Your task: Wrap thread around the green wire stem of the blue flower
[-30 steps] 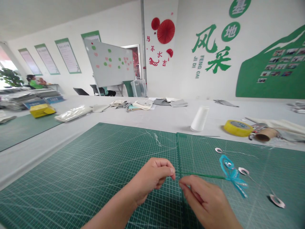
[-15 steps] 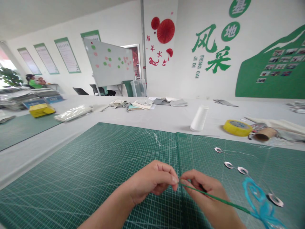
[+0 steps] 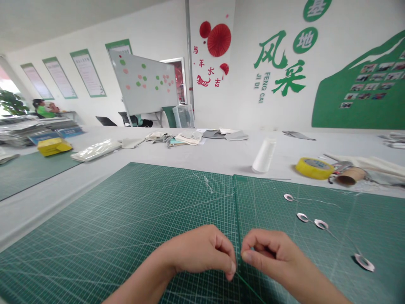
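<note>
My left hand (image 3: 205,253) is closed in a pinch on the tip of a thin green stem (image 3: 248,286), which slants down and right out of the picture. Just to its right, my right hand (image 3: 272,251) has thumb and forefinger pressed together, apart from the stem. Whatever its fingertips hold, if anything, is too small to make out. Both hands are over the green cutting mats (image 3: 142,207), close to the seam between them. On the right mat lie several pale rings with dark centres (image 3: 321,224), with thin threads or wires running from them.
Loose white thread (image 3: 207,184) lies on the left mat. Beyond the mats stand a white thread cone (image 3: 264,156), a yellow tape roll (image 3: 314,167) and a cardboard tube (image 3: 350,176). Fabric scraps (image 3: 190,137) and a yellow box (image 3: 54,146) are farther back. A person (image 3: 46,109) sits far left.
The stem has swung downward, and its blue butterfly-shaped end has left the picture. My left hand has dropped a little with the tip. My right hand has come away from the stem.
</note>
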`<state>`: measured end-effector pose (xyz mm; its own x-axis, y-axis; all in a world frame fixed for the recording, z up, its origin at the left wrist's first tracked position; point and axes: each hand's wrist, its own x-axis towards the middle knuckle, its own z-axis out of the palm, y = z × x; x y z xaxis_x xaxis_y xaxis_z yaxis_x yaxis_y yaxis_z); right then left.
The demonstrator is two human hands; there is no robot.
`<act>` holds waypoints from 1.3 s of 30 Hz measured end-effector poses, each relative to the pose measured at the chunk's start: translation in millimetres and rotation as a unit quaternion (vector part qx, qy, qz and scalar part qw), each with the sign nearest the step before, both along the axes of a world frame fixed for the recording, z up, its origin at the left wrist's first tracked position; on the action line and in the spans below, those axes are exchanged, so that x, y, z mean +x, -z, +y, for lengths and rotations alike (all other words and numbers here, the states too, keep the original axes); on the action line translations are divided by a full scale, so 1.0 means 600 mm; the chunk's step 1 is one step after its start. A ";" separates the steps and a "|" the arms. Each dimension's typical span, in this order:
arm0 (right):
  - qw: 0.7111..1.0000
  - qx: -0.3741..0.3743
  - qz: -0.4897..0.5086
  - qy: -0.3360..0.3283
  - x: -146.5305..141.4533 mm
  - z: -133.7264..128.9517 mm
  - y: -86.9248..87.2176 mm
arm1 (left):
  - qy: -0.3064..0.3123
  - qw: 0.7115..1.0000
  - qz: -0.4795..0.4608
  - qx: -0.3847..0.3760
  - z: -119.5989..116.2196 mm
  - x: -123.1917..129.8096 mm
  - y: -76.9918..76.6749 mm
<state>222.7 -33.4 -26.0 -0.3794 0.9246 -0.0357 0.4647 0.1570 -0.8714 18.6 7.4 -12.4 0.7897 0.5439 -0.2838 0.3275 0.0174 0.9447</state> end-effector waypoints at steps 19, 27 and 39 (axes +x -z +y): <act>0.931 0.345 -0.114 0.017 -0.019 -0.018 0.023 | -0.252 0.967 -0.034 0.007 0.001 0.018 -0.017; 0.958 0.259 -0.110 0.050 -0.026 -0.015 0.024 | -0.245 0.961 -0.100 -0.073 0.001 0.015 -0.013; 0.991 0.084 0.000 0.104 -0.018 0.003 0.029 | -0.172 0.968 -0.129 -0.126 0.002 0.007 -0.012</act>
